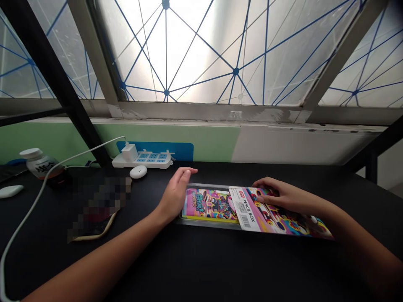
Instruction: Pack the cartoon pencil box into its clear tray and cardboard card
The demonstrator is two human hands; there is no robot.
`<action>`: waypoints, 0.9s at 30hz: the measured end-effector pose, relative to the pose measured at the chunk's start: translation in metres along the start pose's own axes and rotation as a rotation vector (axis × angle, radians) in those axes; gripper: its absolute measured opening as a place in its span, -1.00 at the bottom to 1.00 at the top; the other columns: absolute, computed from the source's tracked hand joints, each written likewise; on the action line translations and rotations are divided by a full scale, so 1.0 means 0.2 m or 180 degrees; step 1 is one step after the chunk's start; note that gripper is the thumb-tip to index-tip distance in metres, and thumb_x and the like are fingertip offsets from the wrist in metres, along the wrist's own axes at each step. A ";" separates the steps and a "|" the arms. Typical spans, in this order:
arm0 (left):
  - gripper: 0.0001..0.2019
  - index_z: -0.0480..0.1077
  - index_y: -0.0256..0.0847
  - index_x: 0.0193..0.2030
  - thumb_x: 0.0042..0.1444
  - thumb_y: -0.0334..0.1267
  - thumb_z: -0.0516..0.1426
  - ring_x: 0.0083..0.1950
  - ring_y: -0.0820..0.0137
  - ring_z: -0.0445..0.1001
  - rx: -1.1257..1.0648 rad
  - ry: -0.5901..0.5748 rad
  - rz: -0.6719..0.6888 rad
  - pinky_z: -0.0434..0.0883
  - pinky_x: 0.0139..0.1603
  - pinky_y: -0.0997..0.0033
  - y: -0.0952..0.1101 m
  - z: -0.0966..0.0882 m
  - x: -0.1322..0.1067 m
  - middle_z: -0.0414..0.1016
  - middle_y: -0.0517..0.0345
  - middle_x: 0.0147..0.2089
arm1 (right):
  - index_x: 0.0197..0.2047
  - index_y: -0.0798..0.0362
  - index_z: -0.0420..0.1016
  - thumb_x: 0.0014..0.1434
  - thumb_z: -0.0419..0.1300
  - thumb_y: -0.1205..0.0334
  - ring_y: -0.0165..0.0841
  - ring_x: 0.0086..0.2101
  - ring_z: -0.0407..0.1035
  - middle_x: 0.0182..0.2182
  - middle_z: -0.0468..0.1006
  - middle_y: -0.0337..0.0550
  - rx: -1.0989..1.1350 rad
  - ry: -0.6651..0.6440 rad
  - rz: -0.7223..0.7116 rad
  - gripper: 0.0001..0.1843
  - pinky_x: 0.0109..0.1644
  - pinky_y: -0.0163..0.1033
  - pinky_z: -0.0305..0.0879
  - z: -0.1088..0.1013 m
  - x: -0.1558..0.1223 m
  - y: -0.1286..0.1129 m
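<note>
A pencil box (210, 205) with bright cartoon print and a yellow-green edge lies in a clear plastic tray on the black desk. A printed card (252, 212) marked "PENCIL BOX" with a barcode covers the right part and reaches past it to the right. My right hand (275, 195) grips the card from above, thumb on its face and fingers at its far edge. At the tray's left end stands my left hand (175, 193), its side against the end, thumb and forefinger stretched out; its other fingers are mostly hidden.
Left of my hands lies a phone (100, 214), partly blurred out. Behind it are a round white case (138, 172) and a power strip (157, 158) with a plugged-in charger (129, 152). A white cable (40, 195) runs past a white-capped bottle (39, 161). Black frame posts flank the window.
</note>
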State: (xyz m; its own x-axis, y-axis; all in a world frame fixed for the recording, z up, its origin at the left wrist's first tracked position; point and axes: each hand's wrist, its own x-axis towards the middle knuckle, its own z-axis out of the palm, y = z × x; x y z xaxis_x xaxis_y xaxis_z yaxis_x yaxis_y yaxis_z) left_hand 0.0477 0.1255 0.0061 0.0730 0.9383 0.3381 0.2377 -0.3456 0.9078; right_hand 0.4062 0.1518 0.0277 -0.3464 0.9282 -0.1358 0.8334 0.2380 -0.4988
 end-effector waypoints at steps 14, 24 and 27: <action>-0.59 0.36 -0.15 0.00 0.45 0.02 -0.19 0.16 0.19 0.45 -0.1009 0.0188 -0.0045 0.30 0.19 0.17 -0.01 0.02 -0.03 0.52 -0.02 0.07 | 0.19 -0.02 0.42 0.29 0.07 -0.20 -0.01 0.07 0.40 0.12 0.51 0.05 -0.1008 -0.0320 -0.0953 -0.43 0.16 0.06 0.24 0.25 0.31 -0.71; -0.61 0.28 -0.19 0.01 0.08 -0.59 -0.04 0.18 0.17 0.45 -0.1441 0.0442 -0.1117 0.47 -0.03 0.22 -0.06 0.00 0.06 0.46 -0.12 0.11 | 0.15 -0.01 0.44 0.28 0.05 -0.28 0.03 0.08 0.41 0.11 0.54 0.05 -0.1112 0.0502 -0.0863 -0.39 0.21 0.20 0.18 0.26 0.28 -0.52; -0.65 0.27 -0.16 0.03 0.14 -0.55 -0.03 0.15 0.13 0.50 -0.1561 0.0425 -0.1271 0.53 -0.23 0.30 -0.06 0.00 0.05 0.43 -0.14 0.15 | 0.12 -0.02 0.47 0.26 0.05 -0.30 0.03 0.01 0.47 0.05 0.58 0.04 -0.0747 0.0570 -0.0438 -0.39 0.08 0.11 0.36 0.18 0.18 -0.28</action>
State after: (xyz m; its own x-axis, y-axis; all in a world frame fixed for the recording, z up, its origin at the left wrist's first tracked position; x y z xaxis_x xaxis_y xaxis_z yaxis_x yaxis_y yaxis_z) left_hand 0.0455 0.1391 -0.0008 -0.0582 0.9971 -0.0500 -0.2510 0.0339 0.9674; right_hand 0.3309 0.1622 0.0200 -0.3987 0.9134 0.0822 0.8679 0.4047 -0.2882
